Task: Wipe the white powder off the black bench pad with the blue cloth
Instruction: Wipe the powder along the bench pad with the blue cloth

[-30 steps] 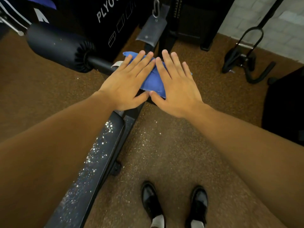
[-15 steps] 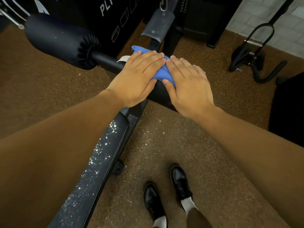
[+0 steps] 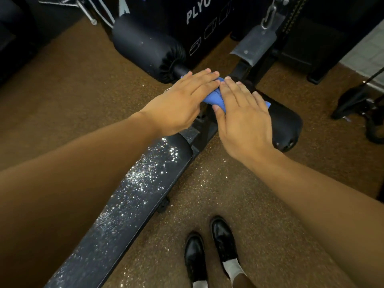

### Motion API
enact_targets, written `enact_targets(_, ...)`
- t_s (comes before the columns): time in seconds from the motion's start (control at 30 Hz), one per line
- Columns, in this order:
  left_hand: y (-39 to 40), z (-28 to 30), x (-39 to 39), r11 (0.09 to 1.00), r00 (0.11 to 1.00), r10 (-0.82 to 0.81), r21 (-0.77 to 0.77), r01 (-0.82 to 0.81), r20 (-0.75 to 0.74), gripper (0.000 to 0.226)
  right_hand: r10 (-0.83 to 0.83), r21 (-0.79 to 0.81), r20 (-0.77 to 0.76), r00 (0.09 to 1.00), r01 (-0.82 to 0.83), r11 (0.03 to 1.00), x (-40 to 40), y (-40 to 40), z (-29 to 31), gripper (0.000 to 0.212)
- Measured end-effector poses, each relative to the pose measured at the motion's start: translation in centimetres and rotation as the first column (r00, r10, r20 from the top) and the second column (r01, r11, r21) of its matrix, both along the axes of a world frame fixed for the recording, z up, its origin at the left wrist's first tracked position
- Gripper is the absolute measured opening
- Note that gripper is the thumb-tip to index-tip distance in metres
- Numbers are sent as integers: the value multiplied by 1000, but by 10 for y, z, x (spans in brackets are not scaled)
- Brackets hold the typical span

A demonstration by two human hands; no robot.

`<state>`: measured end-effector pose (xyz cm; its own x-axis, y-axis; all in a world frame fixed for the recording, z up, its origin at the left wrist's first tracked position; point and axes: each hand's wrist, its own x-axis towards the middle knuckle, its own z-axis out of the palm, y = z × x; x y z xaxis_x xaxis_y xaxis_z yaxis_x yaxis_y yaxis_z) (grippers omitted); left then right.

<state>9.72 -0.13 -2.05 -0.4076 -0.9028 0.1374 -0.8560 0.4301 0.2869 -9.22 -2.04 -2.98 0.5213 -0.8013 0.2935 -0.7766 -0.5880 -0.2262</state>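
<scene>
The long black bench pad [image 3: 133, 200] runs from the lower left toward the middle, and white powder is scattered along its top. Beyond its far end, the blue cloth [image 3: 214, 98] lies bunched on the bench's black foam roller [image 3: 286, 123]. My left hand [image 3: 182, 100] presses down on the cloth's left side. My right hand [image 3: 243, 113] covers its right side, with the fingertips of both hands nearly touching. Only a small strip of cloth shows between and beside my hands.
A second black foam roller [image 3: 145, 46] sticks out to the left, in front of a black plyo box [image 3: 207, 19]. A metal plate on a clip [image 3: 255, 46] hangs behind. A cable handle [image 3: 357, 100] lies at right. Powder [image 3: 207, 177] dots the brown floor near my black shoes [image 3: 224, 235].
My hands have drawn closer together and bunched the cloth, which lay spread out flatter before. More of the right roller now shows. My feet have shifted on the floor.
</scene>
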Motion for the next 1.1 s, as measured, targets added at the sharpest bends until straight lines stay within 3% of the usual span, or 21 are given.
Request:
enact_targets(0.2,32,-10,42,995,995,95,19,-95,6,59,98,5,10,995,-98,995,46,16,-11,55)
enact_targets(0.43,59,-62,77,991,990,124,44,-127,63,56,207,58,-4,978,-207,977,79,30,-63,54)
enact_targets(0.77,46,-142,94,989,982,111,79,-124,150,58,199,176,-59,978,-186,967,97,22,-146,55)
enact_targets(0.97,72,-194,87,958,978,137,228,-172,160,60,256,323,-170,952,-191,927,96,45,-197,61)
enact_targets(1.1,83,-206,84,938,974,174,277,-208,144,67,271,312,-190,944,-203,928,94,54,-214,67)
